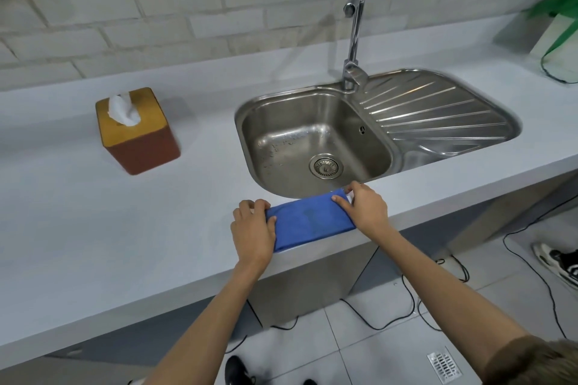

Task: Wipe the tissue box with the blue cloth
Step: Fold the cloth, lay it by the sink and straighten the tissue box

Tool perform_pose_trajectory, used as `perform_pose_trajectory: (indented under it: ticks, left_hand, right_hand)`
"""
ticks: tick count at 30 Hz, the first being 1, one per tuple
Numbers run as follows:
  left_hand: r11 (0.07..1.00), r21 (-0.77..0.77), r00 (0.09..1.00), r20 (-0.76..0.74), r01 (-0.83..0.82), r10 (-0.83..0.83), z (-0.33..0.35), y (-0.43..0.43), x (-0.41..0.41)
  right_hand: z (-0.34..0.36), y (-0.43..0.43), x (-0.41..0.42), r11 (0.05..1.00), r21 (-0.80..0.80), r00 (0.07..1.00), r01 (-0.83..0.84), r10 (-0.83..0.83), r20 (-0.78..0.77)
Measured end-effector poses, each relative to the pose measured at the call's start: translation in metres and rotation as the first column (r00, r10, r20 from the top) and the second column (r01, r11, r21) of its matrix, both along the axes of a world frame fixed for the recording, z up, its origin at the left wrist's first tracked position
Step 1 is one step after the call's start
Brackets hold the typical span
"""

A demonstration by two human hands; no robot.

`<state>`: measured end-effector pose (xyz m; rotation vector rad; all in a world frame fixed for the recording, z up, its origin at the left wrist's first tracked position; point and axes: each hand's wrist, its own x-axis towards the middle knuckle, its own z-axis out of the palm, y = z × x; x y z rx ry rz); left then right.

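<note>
Both hands, the left hand [253,230] and right hand [364,205], grip the folded blue cloth [311,220] by its ends at the surface's [93,228] front edge, seemingly readying it; next it must be carried left to the untouched tissue box [137,131].

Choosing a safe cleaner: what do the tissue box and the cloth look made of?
Tissue box: the lid looks like wood or bamboo with a matte yellow finish, the sides like reddish-brown leatherette or plastic; too blurred to be sure. Blue cloth: probably microfibre, given its soft, fuzzy, folded surface.
</note>
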<state>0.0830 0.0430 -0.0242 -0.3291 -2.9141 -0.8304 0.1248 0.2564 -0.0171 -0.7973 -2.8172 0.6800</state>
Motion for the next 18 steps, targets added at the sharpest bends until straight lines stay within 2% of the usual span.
perform_pose_trajectory:
  ticks: [3, 7, 13, 18]
  left_hand:
    - [0.996, -0.084, 1.000, 0.005, 0.015, -0.015, -0.001, 0.000, -0.001]
    - [0.999, -0.029, 0.999, 0.031, 0.024, -0.023, 0.008, -0.001, -0.008]
    - [0.978, 0.206, 0.997, 0.080, 0.002, -0.019, 0.038, -0.006, -0.034]
    - [0.863, 0.475, 0.975, 0.207, -0.172, 0.080, 0.073, -0.039, -0.076]
  right_hand:
    - [0.001, -0.001, 0.000, 0.999, 0.041, 1.000, -0.008, 0.007, 0.015]
    - [0.009, -0.005, -0.007, 1.000, 0.024, 0.997, -0.001, 0.003, -0.072]
    - [0.041, -0.038, -0.050, 0.990, -0.047, 0.970, -0.133, 0.121, -0.209]
    - [0.070, -0.084, -0.107, 0.937, -0.199, 0.944, -0.288, 0.243, -0.225]
